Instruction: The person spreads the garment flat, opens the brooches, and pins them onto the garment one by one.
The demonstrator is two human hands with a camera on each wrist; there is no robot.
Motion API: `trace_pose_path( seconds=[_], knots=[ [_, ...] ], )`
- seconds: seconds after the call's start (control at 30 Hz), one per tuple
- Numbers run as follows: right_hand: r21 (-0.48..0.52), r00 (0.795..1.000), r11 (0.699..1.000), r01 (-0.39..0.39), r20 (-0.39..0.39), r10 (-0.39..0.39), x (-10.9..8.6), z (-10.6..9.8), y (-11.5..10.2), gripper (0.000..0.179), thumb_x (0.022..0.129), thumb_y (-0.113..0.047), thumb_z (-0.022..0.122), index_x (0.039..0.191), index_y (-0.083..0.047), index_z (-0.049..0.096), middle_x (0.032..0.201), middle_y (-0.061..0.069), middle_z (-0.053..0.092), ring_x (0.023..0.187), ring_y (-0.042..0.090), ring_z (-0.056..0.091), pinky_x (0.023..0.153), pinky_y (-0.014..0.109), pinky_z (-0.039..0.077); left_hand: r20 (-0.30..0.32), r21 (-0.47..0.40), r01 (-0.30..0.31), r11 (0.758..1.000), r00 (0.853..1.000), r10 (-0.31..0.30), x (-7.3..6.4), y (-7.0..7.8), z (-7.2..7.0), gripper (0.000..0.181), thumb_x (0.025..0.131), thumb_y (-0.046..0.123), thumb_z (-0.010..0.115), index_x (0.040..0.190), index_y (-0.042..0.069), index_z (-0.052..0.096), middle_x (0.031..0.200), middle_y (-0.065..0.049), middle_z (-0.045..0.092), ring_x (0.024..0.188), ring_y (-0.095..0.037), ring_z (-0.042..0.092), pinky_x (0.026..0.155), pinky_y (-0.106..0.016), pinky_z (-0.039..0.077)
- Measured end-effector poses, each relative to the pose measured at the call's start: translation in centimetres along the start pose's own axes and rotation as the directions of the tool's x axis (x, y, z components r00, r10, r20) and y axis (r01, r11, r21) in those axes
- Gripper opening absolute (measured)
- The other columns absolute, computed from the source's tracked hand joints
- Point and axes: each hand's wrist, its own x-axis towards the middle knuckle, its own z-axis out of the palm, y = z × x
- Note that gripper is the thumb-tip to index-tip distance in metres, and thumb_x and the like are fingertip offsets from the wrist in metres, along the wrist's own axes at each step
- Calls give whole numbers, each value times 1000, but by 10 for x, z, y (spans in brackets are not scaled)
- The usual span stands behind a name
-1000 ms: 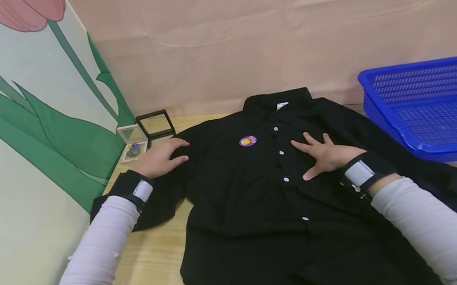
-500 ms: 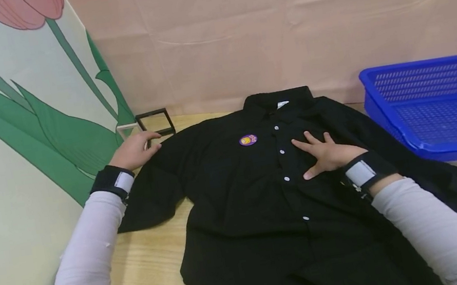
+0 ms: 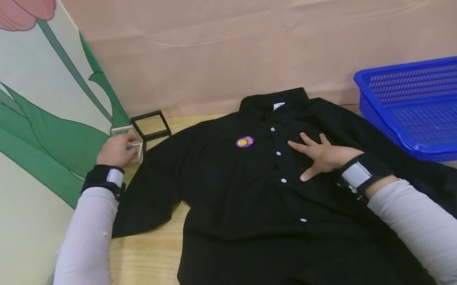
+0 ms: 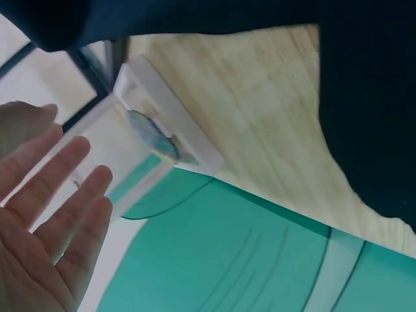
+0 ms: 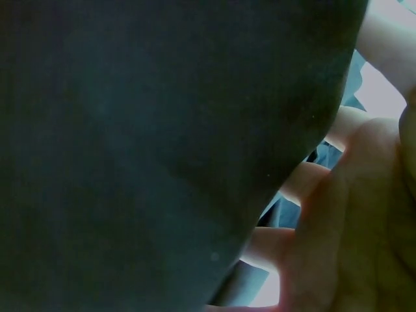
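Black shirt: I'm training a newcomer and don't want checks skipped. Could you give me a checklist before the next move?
1. Black shirt lying front up: ok, white buttons face up.
2. Purple oval badge on the chest: ok, uncovered.
3. Right grip on the shirt: ok, spread over its front.
4. Light-framed case open: ok, lid raised.
5. Left grip holding the blue oval piece: not ok, not closed round it.
6. How the badge is attached: cannot tell.

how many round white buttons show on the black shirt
4: one round white button below the collar of the black fabric shirt, a second and third beside the right hand, a fourth lower down; others may be hidden in folds.
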Motion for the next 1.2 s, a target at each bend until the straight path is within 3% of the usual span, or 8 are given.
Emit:
trace_pose_path(
  seconds=[0.37,0.63,1.0,1.2],
  knots=[
    [20,1000,1000,1,0,-1,2,4,3,111,78,-49,77,160,-17,10,163,26,-11,140,65,-16,100,86,1,42,12,114,993,993,-114,7,-20,8,40,91,16,60,125,-5,61,125,-30,63,108,-47,63,89,-58,50],
    [10,1000,1000,-2,-9,2,0,4,3,110,79,-46,78,160,-16,9,163,27,-11,140,66,-15,100,86,1,42,17,133,991,990,-133,13,-23,15,37,90,13,61,121,-7,62,116,-30,66,99,-44,65,84,-56,52],
    [11,1000,1000,5,-2,-5,-3,2,2,110,80,-48,76,160,-17,9,163,27,-11,139,66,-16,100,85,3,37,42,162,986,986,-164,16,-24,16,30,86,15,62,110,-4,66,102,-25,69,85,-37,63,66,-48,50],
    [21,1000,1000,9,-2,-9,-5,2,1,110,79,-48,76,160,-16,9,163,26,-11,139,66,-17,101,85,3,41,27,151,988,988,-152,17,-27,17,27,84,16,64,103,-4,66,98,-26,68,85,-38,63,67,-47,50]
  ],
)
